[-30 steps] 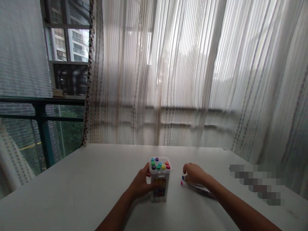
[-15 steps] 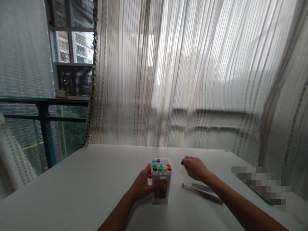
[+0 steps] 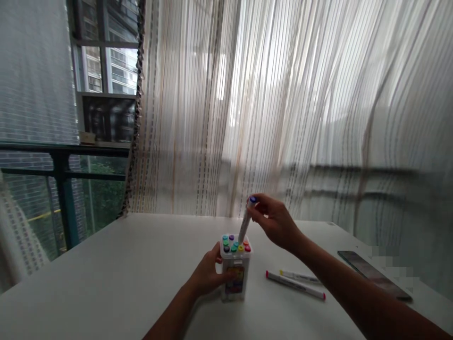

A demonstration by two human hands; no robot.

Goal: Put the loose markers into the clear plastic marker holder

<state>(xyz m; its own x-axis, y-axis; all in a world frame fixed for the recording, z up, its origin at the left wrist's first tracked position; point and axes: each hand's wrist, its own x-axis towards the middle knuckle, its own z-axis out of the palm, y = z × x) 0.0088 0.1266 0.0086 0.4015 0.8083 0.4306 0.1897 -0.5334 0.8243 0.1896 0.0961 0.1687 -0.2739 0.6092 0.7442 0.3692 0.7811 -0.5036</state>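
A clear plastic marker box (image 3: 234,295) stands upright on the white table, packed with several markers whose coloured caps show at its top. My left hand (image 3: 205,275) is wrapped round the box's left side, the thumb across its front label. In my right hand (image 3: 275,219) is a white marker with a blue cap (image 3: 245,224), pinched near the capped end. It tilts, its lower end at the box's opening among the other caps; how far in it reaches is hidden. To the right lie a pink-ended marker (image 3: 297,286) and a yellow-ended marker (image 3: 300,276), the latter partly behind my right forearm.
A dark flat slab, perhaps a phone (image 3: 371,274), lies at the table's right side. Sheer striped curtains (image 3: 283,118) hang behind the white table (image 3: 106,283). A green railing (image 3: 63,174) stands beyond the left edge.
My right hand has lifted the blue-capped marker off the table area and brought it up and left over the box. My left hand keeps its hold on the box.
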